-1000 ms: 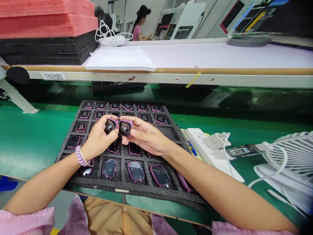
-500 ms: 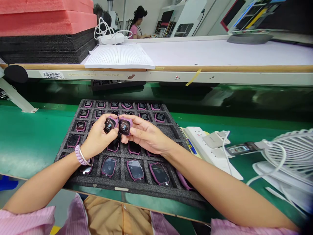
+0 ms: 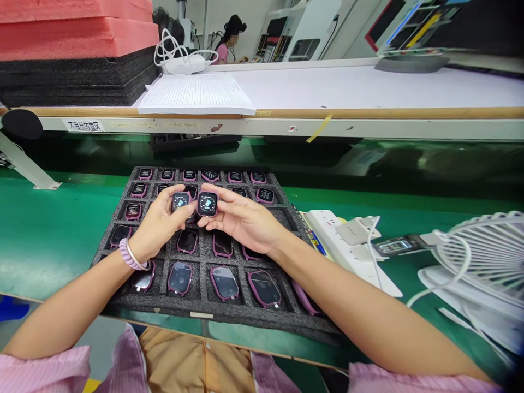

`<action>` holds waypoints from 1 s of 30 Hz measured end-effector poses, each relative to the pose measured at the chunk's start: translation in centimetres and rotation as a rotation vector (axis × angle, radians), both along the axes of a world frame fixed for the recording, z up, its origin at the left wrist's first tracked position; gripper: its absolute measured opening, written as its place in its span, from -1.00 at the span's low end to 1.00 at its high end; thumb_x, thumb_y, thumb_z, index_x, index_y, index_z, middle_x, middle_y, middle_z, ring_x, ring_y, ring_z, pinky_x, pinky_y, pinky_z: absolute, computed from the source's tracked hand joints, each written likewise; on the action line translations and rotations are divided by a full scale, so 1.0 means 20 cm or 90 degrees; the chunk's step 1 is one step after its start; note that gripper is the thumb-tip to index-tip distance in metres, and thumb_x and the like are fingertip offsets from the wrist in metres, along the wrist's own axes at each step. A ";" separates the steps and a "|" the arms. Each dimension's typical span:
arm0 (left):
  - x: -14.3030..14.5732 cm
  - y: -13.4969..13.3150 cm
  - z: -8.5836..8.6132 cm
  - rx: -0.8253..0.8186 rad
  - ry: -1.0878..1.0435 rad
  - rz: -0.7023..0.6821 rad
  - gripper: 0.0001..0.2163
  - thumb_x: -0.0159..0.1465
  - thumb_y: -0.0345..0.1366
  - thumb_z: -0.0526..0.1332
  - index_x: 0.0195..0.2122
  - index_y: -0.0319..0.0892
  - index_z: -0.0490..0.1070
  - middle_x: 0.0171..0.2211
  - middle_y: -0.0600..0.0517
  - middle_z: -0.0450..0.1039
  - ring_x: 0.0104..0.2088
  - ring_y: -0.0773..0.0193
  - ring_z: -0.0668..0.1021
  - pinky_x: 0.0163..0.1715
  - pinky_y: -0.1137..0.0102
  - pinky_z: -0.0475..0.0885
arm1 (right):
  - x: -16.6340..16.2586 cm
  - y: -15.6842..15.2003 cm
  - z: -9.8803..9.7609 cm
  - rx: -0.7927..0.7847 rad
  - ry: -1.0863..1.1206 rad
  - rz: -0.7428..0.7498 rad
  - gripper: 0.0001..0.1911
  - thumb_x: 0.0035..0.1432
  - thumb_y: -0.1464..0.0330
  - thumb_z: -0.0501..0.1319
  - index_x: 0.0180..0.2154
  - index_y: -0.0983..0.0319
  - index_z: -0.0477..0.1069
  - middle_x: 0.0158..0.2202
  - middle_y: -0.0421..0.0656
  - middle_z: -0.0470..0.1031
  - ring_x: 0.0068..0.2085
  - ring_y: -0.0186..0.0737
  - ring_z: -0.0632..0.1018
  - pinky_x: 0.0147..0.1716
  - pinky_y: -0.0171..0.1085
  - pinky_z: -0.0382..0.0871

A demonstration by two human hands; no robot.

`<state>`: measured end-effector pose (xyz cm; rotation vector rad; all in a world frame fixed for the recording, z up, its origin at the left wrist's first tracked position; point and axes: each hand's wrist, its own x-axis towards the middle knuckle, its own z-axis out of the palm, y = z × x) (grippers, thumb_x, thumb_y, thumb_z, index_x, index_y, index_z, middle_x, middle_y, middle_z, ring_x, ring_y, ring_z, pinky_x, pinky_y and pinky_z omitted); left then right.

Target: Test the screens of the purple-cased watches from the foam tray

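My left hand (image 3: pixel 161 218) is closed on a purple-framed smartwatch (image 3: pixel 180 202) without a strap, its screen lit with a round dial. Pinched by my right hand (image 3: pixel 241 213) is a second smartwatch (image 3: pixel 207 203) of the same kind, also lit. The two watches are side by side with a narrow gap between them, screens facing me. Both hands hover over a black foam tray (image 3: pixel 204 311) with square pockets. Several purple watches lie in the pockets, such as a dark-screened one (image 3: pixel 224 283) in the near row; far-row ones (image 3: pixel 234 177) show lit text. My hands hide some middle pockets.
To the right lie a white power strip (image 3: pixel 327 224) with chargers, a small display device (image 3: pixel 397 245) and a white fan (image 3: pixel 483 267). A shelf (image 3: pixel 286 128) spans the back, carrying papers (image 3: pixel 196 93) and stacked red and black foam (image 3: pixel 77 54). A co-worker (image 3: pixel 229 41) sits beyond.
Both hands have raised the watches slightly and tipped them, so the dials show brighter. The gap between the two watches is a little wider. The whole view has shifted slightly.
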<state>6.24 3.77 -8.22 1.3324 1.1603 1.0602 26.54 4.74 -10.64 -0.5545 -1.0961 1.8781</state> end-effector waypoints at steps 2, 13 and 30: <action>0.00 0.00 0.02 -0.077 -0.084 -0.005 -0.45 0.27 -0.27 0.28 0.27 -0.23 0.24 -0.29 0.08 0.44 -0.55 0.45 0.44 -0.51 0.48 0.35 | 0.01 0.01 0.00 -0.022 -0.003 -0.025 -0.48 0.21 0.35 0.44 0.15 0.19 0.37 -0.10 -0.09 0.63 -0.24 -0.17 0.67 -0.21 -0.25 0.55; -0.01 0.02 0.02 -0.103 -0.167 -0.054 -0.69 0.25 -0.34 0.24 0.03 -0.22 0.40 -0.31 0.04 0.54 -0.49 0.35 0.63 -0.42 0.47 0.59 | -0.01 0.00 0.00 0.018 -0.065 -0.095 -0.49 0.03 0.39 0.46 0.03 0.21 0.43 -0.19 -0.18 0.60 -0.39 -0.30 0.58 -0.32 -0.32 0.42; 0.00 0.01 0.01 -0.016 -0.113 -0.079 -0.56 0.07 -0.38 0.33 0.00 -0.21 0.34 -0.27 0.08 0.56 -0.51 0.37 0.65 -0.44 0.50 0.62 | -0.01 -0.02 0.00 0.065 -0.083 -0.094 -0.50 0.04 0.40 0.43 0.04 0.22 0.42 -0.17 -0.17 0.62 -0.38 -0.29 0.61 -0.32 -0.29 0.44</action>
